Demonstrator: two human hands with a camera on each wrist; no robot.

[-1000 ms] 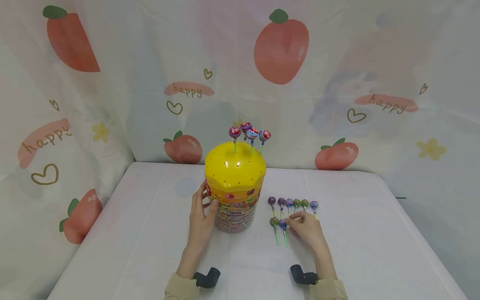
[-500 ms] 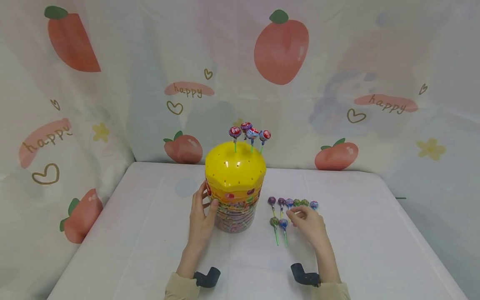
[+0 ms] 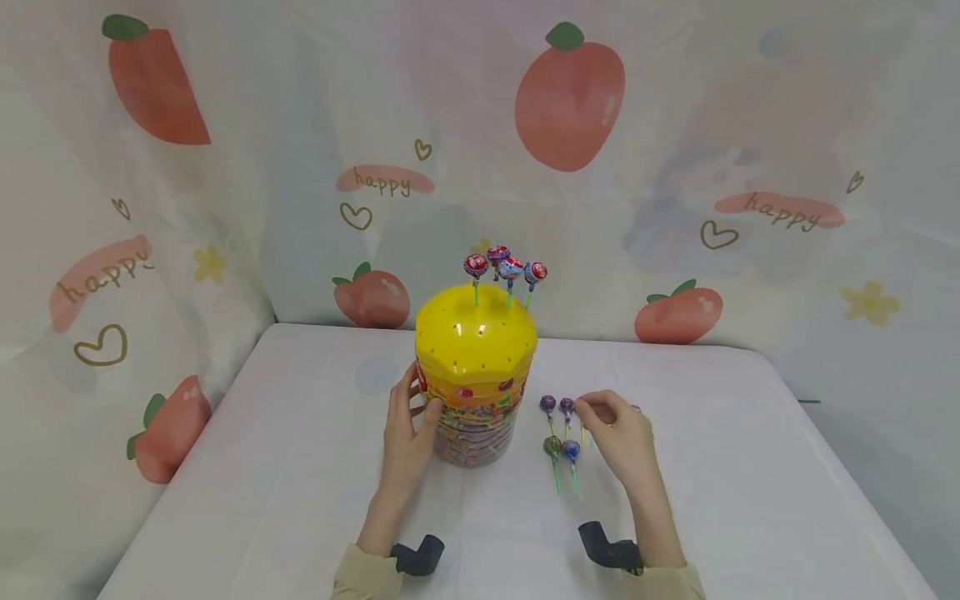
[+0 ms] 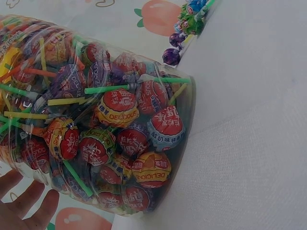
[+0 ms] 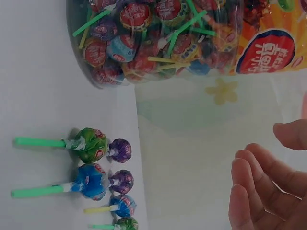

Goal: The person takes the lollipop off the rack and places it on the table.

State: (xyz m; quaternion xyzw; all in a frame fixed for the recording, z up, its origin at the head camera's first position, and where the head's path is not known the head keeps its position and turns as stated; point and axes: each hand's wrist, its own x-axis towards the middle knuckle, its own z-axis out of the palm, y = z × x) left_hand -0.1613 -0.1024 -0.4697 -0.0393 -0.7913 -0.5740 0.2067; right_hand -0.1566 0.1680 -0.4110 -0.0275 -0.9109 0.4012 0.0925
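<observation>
My left hand (image 3: 408,442) grips the left side of a clear jar (image 3: 474,437) full of wrapped lollipops, thumb in front and fingers behind. The jar stands upright under a yellow lid (image 3: 480,337) with small holes; several lollipops (image 3: 476,265) stick up from its far part. My right hand (image 3: 621,429) hovers over the lollipops lying right of the jar, partly covering the back row. Its fingers (image 5: 247,187) are bent a little, thumb apart, with nothing between them. In front lie a green lollipop (image 5: 91,145) and a blue lollipop (image 5: 91,182); purple lollipops (image 3: 567,406) lie behind.
A white cloth covers the table (image 3: 315,467). Behind and at the left hangs a curtain (image 3: 465,100) printed with red fruit, hearts and "happy". Each wrist carries a black mount (image 3: 609,548) by a beige sleeve (image 3: 663,583).
The right hand has moved off the front blue lollipop and away toward the back row, now covering part of it. The left hand stays on the jar; the head view has shifted slightly.
</observation>
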